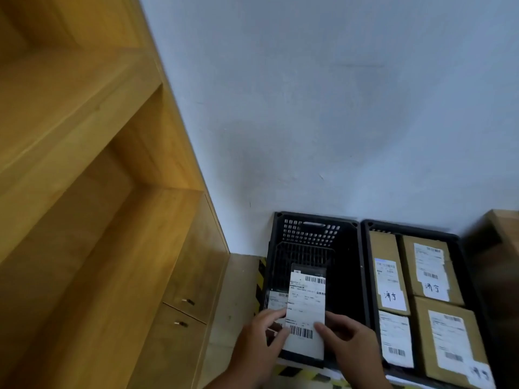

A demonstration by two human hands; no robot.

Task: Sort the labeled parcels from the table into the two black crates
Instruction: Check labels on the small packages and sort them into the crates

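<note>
Left hand (261, 341): grips the left long edge of the parcel (306, 313), with fingers curled over the edge and onto the label face.
Right hand (351, 343): grips the opposite long edge, thumb pressed on the label near the lower barcode.
Parcel position: held between both hands above the near end of the left crate (311, 234), tilted with its far end pointing down into the crate. It is not yet released.
Handling estimate: flat and slim, and it keeps its shape across the span between the hands, so it is probably stiff and light. The label face looks smooth and may slip under a thumb.
Recommended hold: the two long edges, as now, with thumbs on the face only to steady it.
Parcel appearance: dark wrapper, almost covered by one long white shipping label with barcodes at the top and bottom. The print is too blurred to read.
Left crate contents: one labelled packet (276, 300) against the left wall, partly hidden by the held parcel.
Right crate (415, 231): touches the left crate and holds four cardboard boxes (429, 265), label side up, three of them with handwritten marks.
Surroundings: wooden cabinet (191, 276) to the left, pale wall (337, 108) behind both crates.
</note>
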